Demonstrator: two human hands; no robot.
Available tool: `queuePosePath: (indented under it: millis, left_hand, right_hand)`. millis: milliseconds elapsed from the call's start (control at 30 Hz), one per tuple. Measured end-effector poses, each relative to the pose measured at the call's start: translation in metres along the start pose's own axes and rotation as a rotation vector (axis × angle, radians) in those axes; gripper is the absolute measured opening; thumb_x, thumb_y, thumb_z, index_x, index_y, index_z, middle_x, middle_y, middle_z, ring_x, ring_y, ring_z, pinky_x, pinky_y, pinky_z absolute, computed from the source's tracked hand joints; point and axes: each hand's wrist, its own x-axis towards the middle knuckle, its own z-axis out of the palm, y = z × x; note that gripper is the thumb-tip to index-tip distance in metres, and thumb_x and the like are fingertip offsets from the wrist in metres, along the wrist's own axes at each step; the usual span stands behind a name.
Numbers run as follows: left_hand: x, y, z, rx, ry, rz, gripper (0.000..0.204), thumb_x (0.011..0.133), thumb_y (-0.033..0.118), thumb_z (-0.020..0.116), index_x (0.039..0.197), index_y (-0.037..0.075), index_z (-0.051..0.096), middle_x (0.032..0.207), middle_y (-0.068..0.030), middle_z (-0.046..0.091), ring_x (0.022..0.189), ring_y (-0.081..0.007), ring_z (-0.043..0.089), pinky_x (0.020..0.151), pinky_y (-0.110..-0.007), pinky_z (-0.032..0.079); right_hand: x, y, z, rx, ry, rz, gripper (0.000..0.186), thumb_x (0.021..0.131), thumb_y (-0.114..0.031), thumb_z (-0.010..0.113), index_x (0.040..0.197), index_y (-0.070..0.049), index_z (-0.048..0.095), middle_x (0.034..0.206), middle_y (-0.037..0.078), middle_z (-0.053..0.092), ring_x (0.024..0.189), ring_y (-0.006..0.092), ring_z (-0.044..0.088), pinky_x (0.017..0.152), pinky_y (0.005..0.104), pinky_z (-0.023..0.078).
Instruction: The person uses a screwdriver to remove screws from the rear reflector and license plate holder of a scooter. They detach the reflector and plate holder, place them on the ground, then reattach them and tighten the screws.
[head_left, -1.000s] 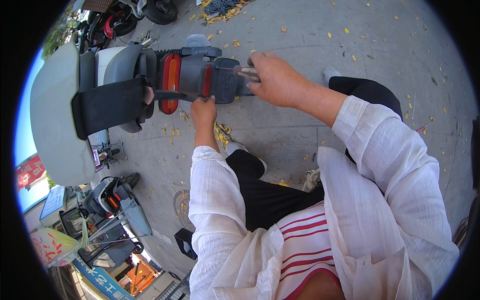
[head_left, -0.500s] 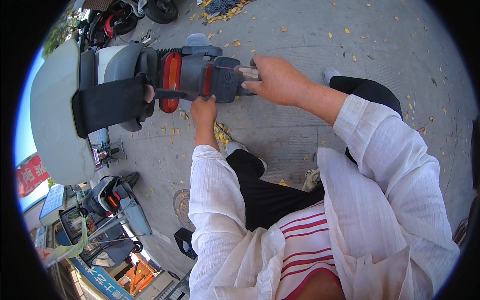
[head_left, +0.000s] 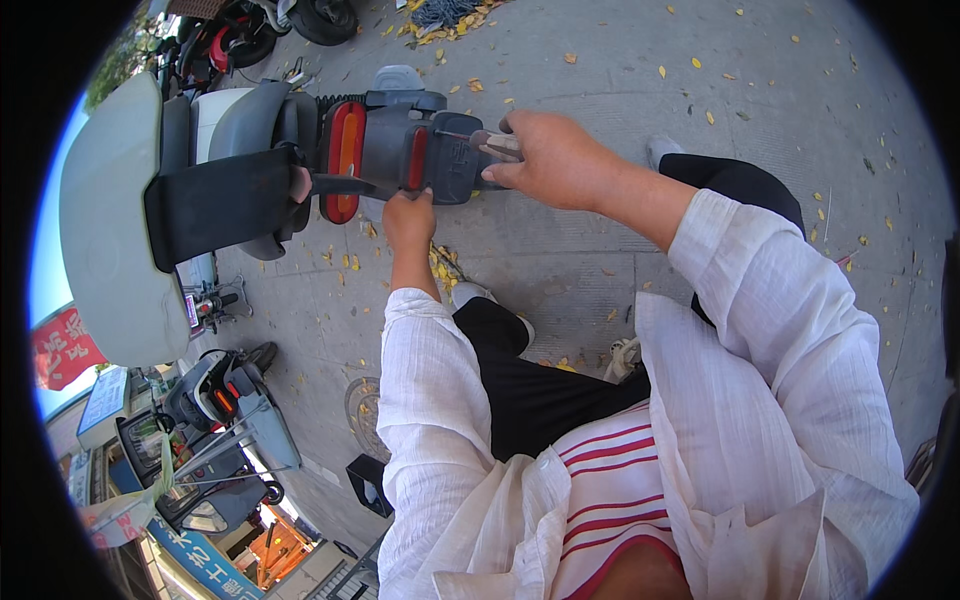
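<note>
The rear end of an electric scooter is before me, with its dark grey rear mudguard (head_left: 384, 150), a long red-orange tail light (head_left: 345, 160) and a smaller red reflector (head_left: 417, 158). My right hand (head_left: 560, 160) is closed round the handle of a screwdriver (head_left: 503, 147). Its thin shaft points left across the mudguard's end flap (head_left: 457, 172); what the tip touches I cannot make out. My left hand (head_left: 408, 222) grips the near edge of the mudguard beside the reflector, its fingertips partly hidden.
A pale top box (head_left: 105, 220) and black backrest (head_left: 225, 205) stick up at the left. Other parked scooters (head_left: 215, 390) stand lower left and upper left. Yellow leaves lie on the grey pavement (head_left: 590, 250). My shoes (head_left: 470, 293) are near the scooter.
Both hands keep their places on the screwdriver and mudguard. The red banner at the far left has shifted shape; the view has moved very slightly.
</note>
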Motion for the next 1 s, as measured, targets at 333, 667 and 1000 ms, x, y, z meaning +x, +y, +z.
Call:
queuePosePath:
  millis: [333, 667, 1000]
  left_hand:
    - [0.001, -0.003, 0.003, -0.009, 0.009, 0.0, 0.033, 0.08, 0.03, 0.067, 0.097, 0.003, 0.071, 0.094, -0.022, 0.068, 0.093, -0.038, 0.064, 0.081, -0.043, 0.048]
    - [-0.001, -0.001, 0.001, -0.007, 0.012, 0.005, 0.032, 0.08, 0.03, 0.067, 0.097, 0.003, 0.071, 0.095, -0.0218, 0.068, 0.094, -0.038, 0.064, 0.081, -0.043, 0.048]
    - [0.002, -0.003, 0.002, 0.0, -0.002, 0.003, 0.032, 0.08, 0.03, 0.066, 0.096, 0.002, 0.071, 0.095, -0.0226, 0.068, 0.094, -0.0381, 0.064, 0.082, -0.043, 0.048]
  right_hand:
    - [0.0, -0.006, -0.007, -0.044, -0.091, 0.062, 0.028, 0.086, -0.026, 0.064, 0.091, 0.001, 0.06, 0.079, 0.022, 0.062, 0.08, 0.0389, 0.063, 0.072, 0.0452, 0.05]
    - [-0.004, -0.002, 0.004, -0.088, 0.157, -0.111, 0.028, 0.085, -0.026, 0.065, 0.089, 0.002, 0.06, 0.074, 0.021, 0.062, 0.073, 0.0388, 0.063, 0.066, 0.0447, 0.049]
    - [-0.002, -0.003, -0.001, -0.026, 0.053, -0.06, 0.024, 0.082, -0.019, 0.066, 0.091, 0.002, 0.06, 0.08, 0.023, 0.063, 0.076, 0.0388, 0.063, 0.071, 0.045, 0.051]
